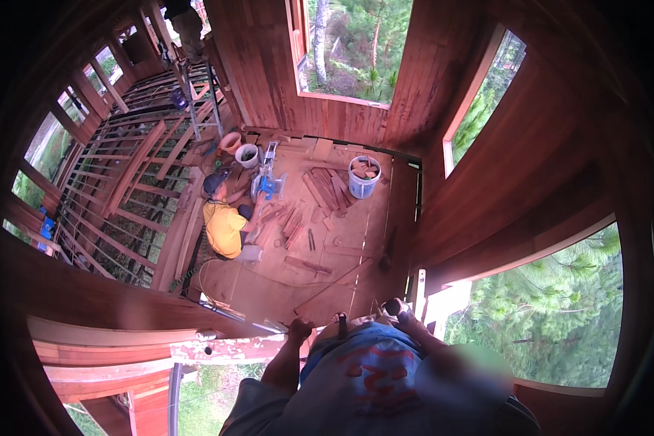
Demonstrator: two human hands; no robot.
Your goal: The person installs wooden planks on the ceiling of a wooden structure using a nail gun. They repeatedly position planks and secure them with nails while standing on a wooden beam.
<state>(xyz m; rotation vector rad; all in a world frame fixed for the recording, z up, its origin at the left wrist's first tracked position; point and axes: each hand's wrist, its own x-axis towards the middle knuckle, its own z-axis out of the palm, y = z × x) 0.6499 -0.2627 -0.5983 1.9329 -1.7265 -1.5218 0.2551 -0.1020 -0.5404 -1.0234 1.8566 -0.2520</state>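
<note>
Taking 12 o'clock as straight ahead of the wearer, the dark rounded object [393, 307] sits at 1 o'clock, close to the body, in the right hand [408, 320]; its kind is too small to tell. Right fingers look wrapped round it, though their exact placing is unclear. Left hand [300, 330], between 9 and 10 o'clock, has its fingers seemingly curled; cannot tell whether they pinch anything. Step in hand, as judged: holding the object while standing over a littered work area. Done well, this would want a full wrap rather than a fingertip hold, the wrist close to the trunk, and the sandalled foot [340, 320] set clear of the long wood strip [334, 287] just past 11 o'clock. Further out on the floor [261, 287]: reddish planks [323, 190] and a white bucket [360, 189] of offcuts, both near 12; a blue saw [269, 187] at 11; a co-worker in yellow [225, 227] crouched near 10, reaching toward it. Prudent to leave that reach undisturbed.
</note>
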